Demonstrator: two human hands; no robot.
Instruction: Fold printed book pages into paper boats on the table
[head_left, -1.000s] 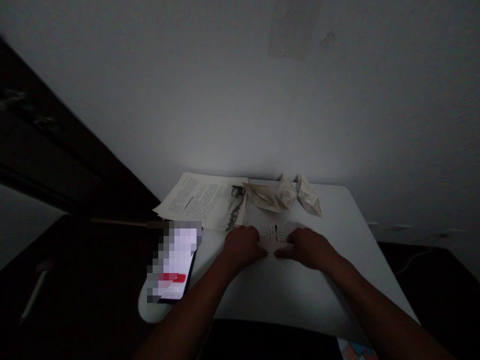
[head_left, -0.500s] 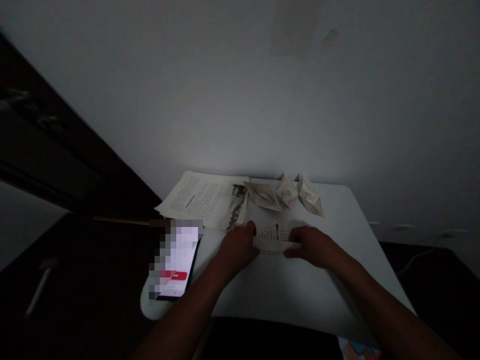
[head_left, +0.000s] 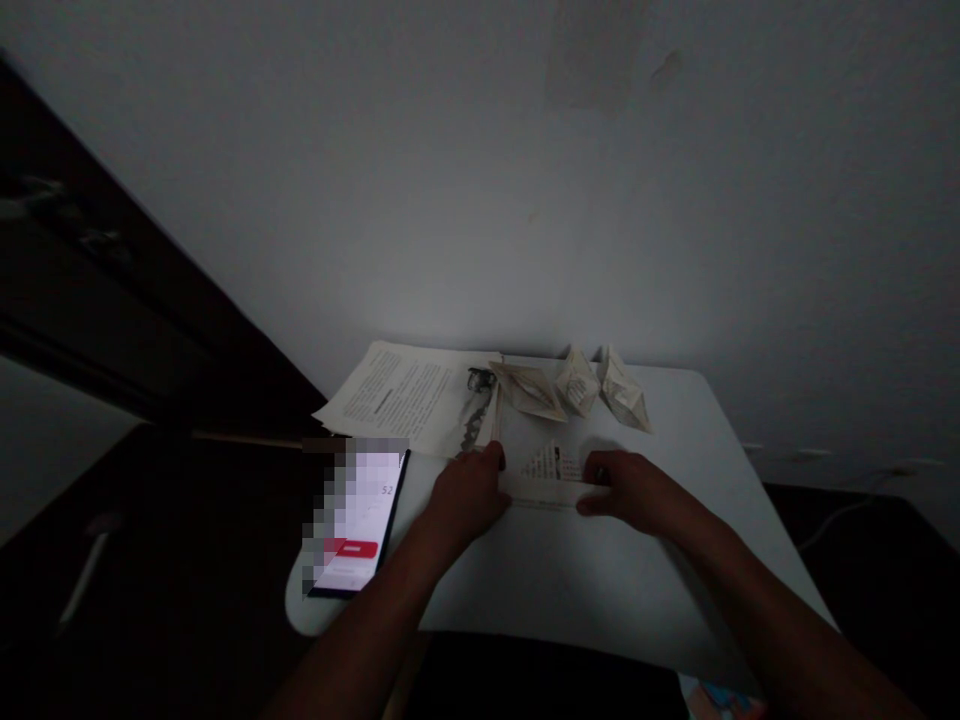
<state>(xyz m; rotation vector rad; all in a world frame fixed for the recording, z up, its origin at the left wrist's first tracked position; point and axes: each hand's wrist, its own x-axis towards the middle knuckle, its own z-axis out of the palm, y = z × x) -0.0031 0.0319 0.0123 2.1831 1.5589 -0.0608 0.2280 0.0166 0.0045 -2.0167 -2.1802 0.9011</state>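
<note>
Both hands have slid apart along the paper [head_left: 551, 478] — left hand [head_left: 465, 495] at its left end, right hand [head_left: 630, 490] at its right, each curled nearly closed and pinching the folded near rim. It lies mid-table [head_left: 600, 580], probably flat, toward the far edge, just short of the boats [head_left: 577, 385]. Creasing looks to be the step in hand — next comes firm, even pressure along that fold.

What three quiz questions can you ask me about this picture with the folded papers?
1. True or false: the left hand and the right hand both hold the folded printed paper.
2. How many folded paper figures stand behind it on the white table?
3. The lit phone lies nearer which hand? A left, B right.
Key: 1 true; 2 three; 3 A.
</note>
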